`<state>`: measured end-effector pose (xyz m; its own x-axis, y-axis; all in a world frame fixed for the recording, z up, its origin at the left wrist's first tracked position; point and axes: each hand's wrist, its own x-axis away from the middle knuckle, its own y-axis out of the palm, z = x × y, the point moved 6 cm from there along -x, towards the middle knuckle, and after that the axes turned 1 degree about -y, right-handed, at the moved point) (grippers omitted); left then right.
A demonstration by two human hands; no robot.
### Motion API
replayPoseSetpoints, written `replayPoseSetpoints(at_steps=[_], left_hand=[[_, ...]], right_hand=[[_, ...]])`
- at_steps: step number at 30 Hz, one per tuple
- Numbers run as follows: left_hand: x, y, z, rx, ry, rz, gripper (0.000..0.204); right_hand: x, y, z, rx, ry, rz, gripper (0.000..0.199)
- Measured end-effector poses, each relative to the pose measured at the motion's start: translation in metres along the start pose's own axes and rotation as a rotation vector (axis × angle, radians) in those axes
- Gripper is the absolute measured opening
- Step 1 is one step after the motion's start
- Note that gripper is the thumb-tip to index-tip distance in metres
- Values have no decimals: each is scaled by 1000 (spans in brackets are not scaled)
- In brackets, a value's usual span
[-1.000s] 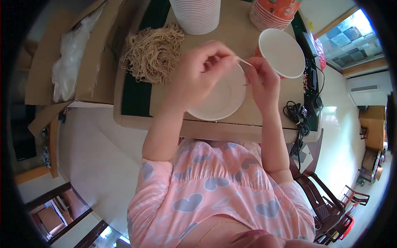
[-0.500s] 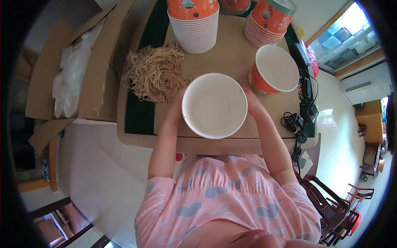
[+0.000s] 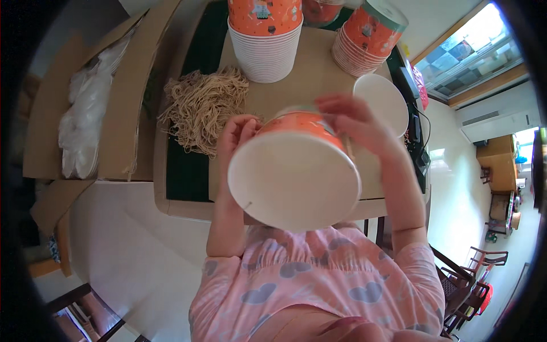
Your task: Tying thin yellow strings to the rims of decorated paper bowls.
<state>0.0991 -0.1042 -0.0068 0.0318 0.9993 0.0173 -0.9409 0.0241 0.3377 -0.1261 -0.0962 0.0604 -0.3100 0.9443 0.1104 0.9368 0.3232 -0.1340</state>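
Observation:
A large orange paper bucket (image 3: 293, 179) with a white inside is raised over the table's near edge. It is tilted, its open mouth facing me and its base away. My left hand (image 3: 239, 132) grips its left side, fingers curled by the wall. Close to the bucket's right side and base is my right hand (image 3: 356, 122), smeared by motion, so its hold cannot be made out. A small dark mark shows inside the rim at lower left. Just beyond my left hand lies a loose heap of tan string (image 3: 199, 108). Another open bucket (image 3: 382, 102) stands behind my right hand.
A tall stack of buckets (image 3: 266, 54) stands at the back, with a second stack (image 3: 367, 43) to its right. On the left, an open cardboard box (image 3: 122, 108) holds clear plastic-wrapped white items (image 3: 88, 108). Dark devices and a cable (image 3: 424, 134) line the table's right edge.
The bucket has come up toward me and tipped from upright, so its orange side now shows. My right hand has moved up along its right side toward the base.

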Motion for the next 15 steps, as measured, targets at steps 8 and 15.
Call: replayPoseSetpoints(at_steps=[8, 15], left_hand=[[15, -2, -17, -200, 22, -142, 12], [35, -31, -57, -326, -72, -75, 9]], right_hand=[[19, -175, -202, 1274, -636, 825, 35], [-63, -264, -139, 1455, -943, 788, 37]])
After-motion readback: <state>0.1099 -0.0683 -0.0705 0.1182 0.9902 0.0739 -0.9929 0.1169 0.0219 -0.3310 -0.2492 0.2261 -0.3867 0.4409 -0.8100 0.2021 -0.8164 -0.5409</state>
